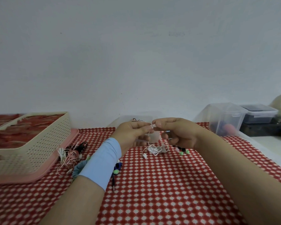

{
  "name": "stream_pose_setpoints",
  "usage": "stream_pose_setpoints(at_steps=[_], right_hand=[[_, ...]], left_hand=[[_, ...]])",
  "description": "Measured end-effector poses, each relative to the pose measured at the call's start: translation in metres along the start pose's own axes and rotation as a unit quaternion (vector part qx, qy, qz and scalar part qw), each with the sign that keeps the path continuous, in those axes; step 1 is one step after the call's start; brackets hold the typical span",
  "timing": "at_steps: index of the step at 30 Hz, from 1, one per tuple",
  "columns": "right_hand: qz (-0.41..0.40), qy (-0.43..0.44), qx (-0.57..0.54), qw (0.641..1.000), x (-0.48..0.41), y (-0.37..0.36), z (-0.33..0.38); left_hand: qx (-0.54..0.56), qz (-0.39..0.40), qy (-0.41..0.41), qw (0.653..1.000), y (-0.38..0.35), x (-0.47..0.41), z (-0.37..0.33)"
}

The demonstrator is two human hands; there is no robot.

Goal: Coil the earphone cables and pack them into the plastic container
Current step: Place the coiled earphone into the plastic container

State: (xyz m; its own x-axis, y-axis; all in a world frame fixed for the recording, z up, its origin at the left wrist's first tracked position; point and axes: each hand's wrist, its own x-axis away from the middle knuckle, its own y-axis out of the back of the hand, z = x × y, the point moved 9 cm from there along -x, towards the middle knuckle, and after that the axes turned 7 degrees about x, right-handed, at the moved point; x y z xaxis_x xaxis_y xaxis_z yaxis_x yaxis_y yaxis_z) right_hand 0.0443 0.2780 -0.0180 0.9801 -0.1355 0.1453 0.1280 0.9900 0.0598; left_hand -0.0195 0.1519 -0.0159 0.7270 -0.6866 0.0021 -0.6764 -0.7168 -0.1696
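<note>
Early stage: left hand [131, 132] and right hand [177, 130] both pinch one end of the white earphone [153, 149], rest tangled on surface [152, 184]; pile [70, 155] uncoiled, container [125, 120] behind looks near-empty.

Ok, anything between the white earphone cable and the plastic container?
Nothing visible. The left hand and right hand pinch the white earphone cable right before the plastic container; its tail lies bundled on the tablecloth.
</note>
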Motion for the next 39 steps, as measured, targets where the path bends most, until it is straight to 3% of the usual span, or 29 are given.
stream_pose_setpoints(at_steps=[19, 24, 32, 39], right_hand=[[0.054, 0.01, 0.012, 0.998, -0.001, -0.008, -0.002], [0.026, -0.007, 0.035, 0.999, 0.002, -0.004, -0.004], [-0.038, 0.068, 0.115, 0.99, 0.013, 0.007, 0.02], [-0.095, 0.161, 0.265, 0.946, 0.016, 0.004, 0.038]], left_hand=[[0.041, 0.055, 0.004, 0.998, -0.011, -0.001, 0.004], [-0.008, 0.044, -0.007, 0.999, -0.007, 0.0, 0.003], [-0.019, -0.002, -0.03, 0.999, 0.004, -0.004, -0.003], [-0.024, 0.004, -0.008, 1.0, 0.001, -0.001, 0.001]])
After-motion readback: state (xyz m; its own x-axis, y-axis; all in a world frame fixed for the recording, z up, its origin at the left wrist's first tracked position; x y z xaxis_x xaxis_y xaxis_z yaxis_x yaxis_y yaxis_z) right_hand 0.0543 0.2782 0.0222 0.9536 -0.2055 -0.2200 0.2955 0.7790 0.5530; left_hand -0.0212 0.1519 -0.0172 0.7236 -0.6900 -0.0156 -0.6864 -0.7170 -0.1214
